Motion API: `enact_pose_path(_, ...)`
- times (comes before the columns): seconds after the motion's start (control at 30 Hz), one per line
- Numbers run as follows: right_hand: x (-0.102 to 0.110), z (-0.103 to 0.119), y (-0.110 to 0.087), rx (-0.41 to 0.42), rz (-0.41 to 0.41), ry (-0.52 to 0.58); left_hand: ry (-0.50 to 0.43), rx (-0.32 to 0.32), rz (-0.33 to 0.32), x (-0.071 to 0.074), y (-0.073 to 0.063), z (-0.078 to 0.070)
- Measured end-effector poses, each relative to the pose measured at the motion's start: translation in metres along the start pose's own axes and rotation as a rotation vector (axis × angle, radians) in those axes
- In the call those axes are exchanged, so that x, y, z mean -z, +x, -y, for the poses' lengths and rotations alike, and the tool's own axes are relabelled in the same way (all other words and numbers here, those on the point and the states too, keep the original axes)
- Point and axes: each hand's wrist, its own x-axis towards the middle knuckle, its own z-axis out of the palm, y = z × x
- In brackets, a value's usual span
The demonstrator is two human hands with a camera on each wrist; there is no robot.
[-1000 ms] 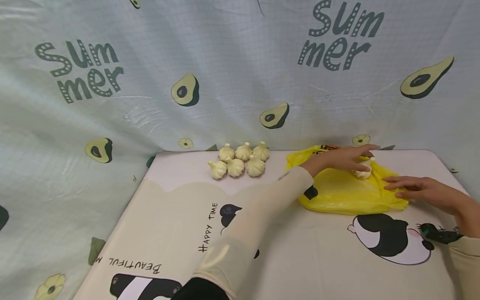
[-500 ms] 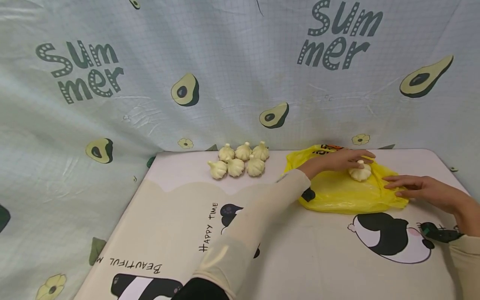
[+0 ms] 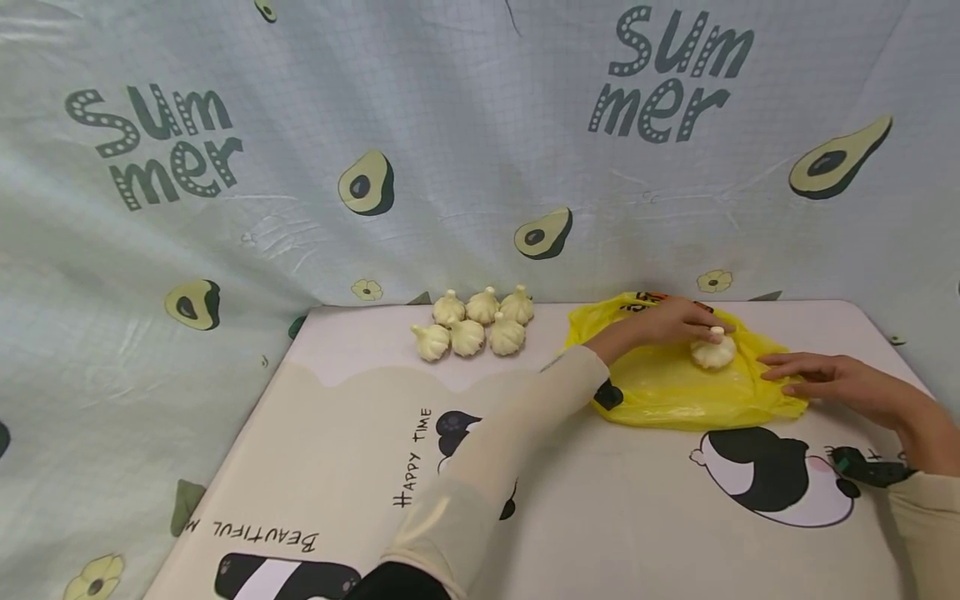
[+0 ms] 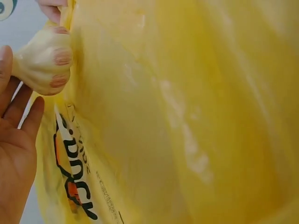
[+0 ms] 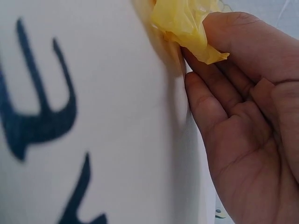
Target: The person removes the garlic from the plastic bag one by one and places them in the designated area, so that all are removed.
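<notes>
My left hand [image 3: 671, 323] reaches across the yellow plastic bag [image 3: 660, 392], which lies on the table at the right. It holds a white garlic bulb [image 3: 714, 351] by the stem, with the thumb on one side and fingers on the other in the left wrist view. The bulb [image 4: 46, 60] is close over the bag's printed side there. At the bag's right end, my right hand [image 3: 851, 385] pinches its crumpled edge [image 5: 187, 25] between thumb and fingers in the right wrist view. Farther left, several garlic bulbs [image 3: 467, 337] sit in two rows near the table's back edge.
The table [image 3: 337, 433] wears a pale cloth with printed animals and lettering. Behind its back edge hangs a light curtain [image 3: 450, 125] with avocado and lettering prints. My left sleeve [image 3: 502, 467] crosses the middle of the table.
My left hand has drawn slightly left and toward me with the garlic bulb, which now shows more fully over the bag. The right hand keeps its place at the bag's edge.
</notes>
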Motion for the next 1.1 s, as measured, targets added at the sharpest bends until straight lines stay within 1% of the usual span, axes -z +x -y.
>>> enact_pose_path(0.1, -0.001, 0.001, 0.0, -0.008, 0.003, -0.003, 0.02, -0.014, -0.012, 0.005, -0.007, -0.003)
enact_pose_path(0.17, -0.001, 0.002, -0.001, -0.011, 0.007, -0.002, 0.011, -0.031, -0.024, 0.009, -0.014, -0.005)
enact_pose_path(0.27, -0.001, 0.002, -0.001, -0.015, 0.011, 0.012, -0.021, -0.032, -0.054, 0.015, -0.025, -0.007)
enact_pose_path(0.4, -0.002, 0.002, -0.001, -0.007, 0.012, 0.014, -0.095, -0.049, -0.108, 0.022, -0.044, -0.008)
enact_pose_path(0.47, -0.002, 0.002, 0.0, -0.005, 0.012, 0.01, -0.114, -0.064, -0.124, 0.025, -0.055, -0.008)
enact_pose_path(0.53, -0.002, 0.002, 0.001, -0.01, 0.012, 0.012, -0.119, -0.077, -0.134, 0.028, -0.066, -0.008)
enact_pose_path(0.7, 0.0, 0.003, 0.001, -0.009, -0.001, 0.017, -0.099, -0.068, -0.162, 0.036, -0.09, -0.01)
enact_pose_path(0.77, 0.0, 0.004, 0.0, 0.0, -0.008, 0.016, -0.112, -0.07, -0.176, 0.038, -0.098, -0.01)
enact_pose_path(0.8, 0.0, 0.004, 0.0, 0.004, -0.011, 0.015, -0.132, -0.082, -0.181, 0.039, -0.102, -0.01)
enact_pose_path(0.93, 0.0, 0.003, -0.002, 0.002, -0.01, 0.02, -0.177, -0.082, -0.183, 0.038, -0.114, -0.008)
enact_pose_path(1.0, 0.0, 0.003, -0.003, -0.002, -0.007, 0.028, -0.16, -0.072, -0.185, 0.037, -0.119, -0.007)
enact_pose_path(1.1, -0.002, 0.005, -0.004, -0.008, -0.006, 0.036, -0.097, -0.075, -0.199, 0.037, -0.125, -0.005)
